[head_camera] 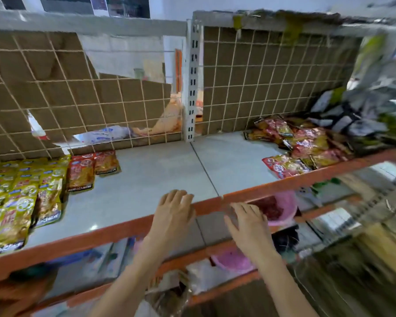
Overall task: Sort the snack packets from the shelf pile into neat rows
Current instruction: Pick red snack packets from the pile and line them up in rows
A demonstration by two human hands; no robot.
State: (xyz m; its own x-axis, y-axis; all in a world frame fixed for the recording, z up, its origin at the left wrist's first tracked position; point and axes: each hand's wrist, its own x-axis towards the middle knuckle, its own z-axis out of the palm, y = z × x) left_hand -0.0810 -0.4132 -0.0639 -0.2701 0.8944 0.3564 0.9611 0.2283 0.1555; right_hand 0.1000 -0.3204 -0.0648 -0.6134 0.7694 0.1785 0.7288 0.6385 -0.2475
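Both hands are empty: your left hand [175,208] lies flat with fingers spread on the orange front lip [114,229] of the shelf [160,179], and your right hand [247,221] hovers just beside it, fingers loose and apart, a shade below the lip. The pile of snack packets [306,145] sits well off to your right, heaped against the wire grid back [261,83], a red-and-gold jumble with one packet close to the front edge. They look like light, crinkly foil pouches, probably slippery, so pinch a corner seam or slide a flat palm under rather than squeezing the middle. The yellow rows [16,197] and the red packets [81,175] fill the far left; between them and the pile there is bare grey shelf for a fresh row. Mind the lip: a sliding packet could tip over it.
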